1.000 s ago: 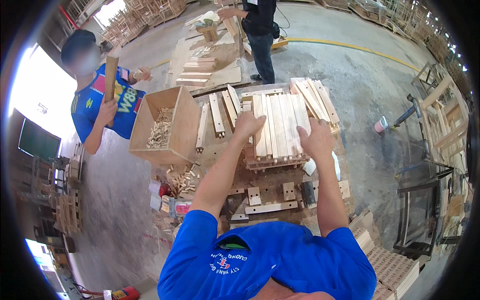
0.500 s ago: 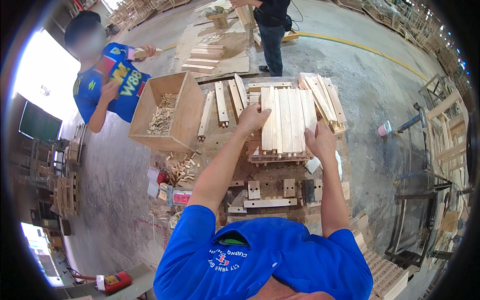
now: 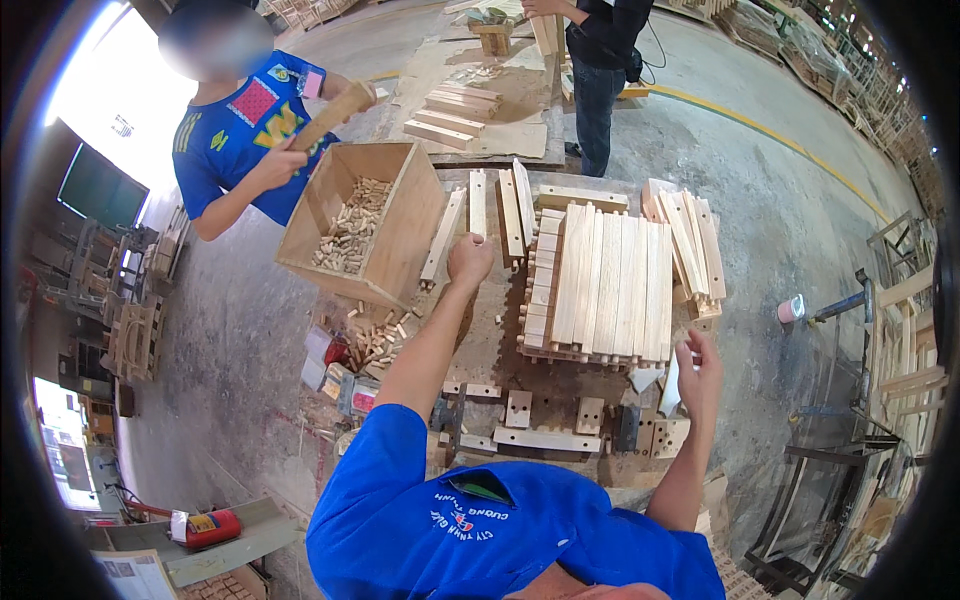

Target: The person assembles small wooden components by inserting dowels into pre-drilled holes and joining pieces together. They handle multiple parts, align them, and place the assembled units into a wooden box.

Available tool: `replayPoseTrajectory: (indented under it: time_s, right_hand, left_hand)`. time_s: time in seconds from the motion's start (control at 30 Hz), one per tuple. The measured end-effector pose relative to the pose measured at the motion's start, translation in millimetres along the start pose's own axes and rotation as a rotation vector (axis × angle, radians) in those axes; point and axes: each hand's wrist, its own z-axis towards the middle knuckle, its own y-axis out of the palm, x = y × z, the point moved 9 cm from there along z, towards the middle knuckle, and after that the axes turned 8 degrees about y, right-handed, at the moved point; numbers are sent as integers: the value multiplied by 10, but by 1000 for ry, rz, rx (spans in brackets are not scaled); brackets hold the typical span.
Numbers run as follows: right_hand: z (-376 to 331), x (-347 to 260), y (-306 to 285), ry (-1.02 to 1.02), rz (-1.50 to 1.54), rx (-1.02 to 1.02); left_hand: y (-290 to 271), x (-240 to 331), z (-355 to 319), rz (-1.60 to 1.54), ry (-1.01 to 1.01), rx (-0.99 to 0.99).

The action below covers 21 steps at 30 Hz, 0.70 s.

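Observation:
My left hand [image 3: 470,260] is closed at the near end of a drilled wooden bar [image 3: 478,203] lying on the workbench; the fingertips are partly hidden. To its right stands a stack of pale wooden slats [image 3: 612,285], laid side by side, with round dowel ends poking out along the edges. My right hand [image 3: 698,365] hovers by the near right corner of that stack, fingers apart and holding nothing. Other drilled bars lie beside the left hand, one [image 3: 443,240] to its left and one [image 3: 510,220] to its right.
A plywood box [image 3: 405,215] of wooden dowels [image 3: 352,225] stands at the left, with loose dowels [image 3: 385,340] in front. Wooden blocks [image 3: 548,440] lie along the near edge. More bars [image 3: 690,240] rest at the right. A co-worker [image 3: 255,140] holds a wooden piece; another person [image 3: 600,80] stands farther back.
Both hands have left the slat stack. My left hand moved left to a bar; my right hand drew back toward me. The co-worker's wooden piece is now held in both hands.

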Motion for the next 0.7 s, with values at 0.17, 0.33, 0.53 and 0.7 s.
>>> replayPoseTrajectory:
  time_s: [0.17,0.33,0.53,0.7]
  right_hand:
    - [-136,336,-97,130,-26,-24]
    - [-141,373,-126,104,-45,2]
    - [-189,624,-259,187,-34,18]
    - [-188,650,-306,163,13,1]
  left_hand:
    - [573,369,263,139,80,-104]
    - [723,417,650,205,-50,-72]
    - [858,464,767,261,-153,-184]
    - [717,281,540,337,-130,-282]
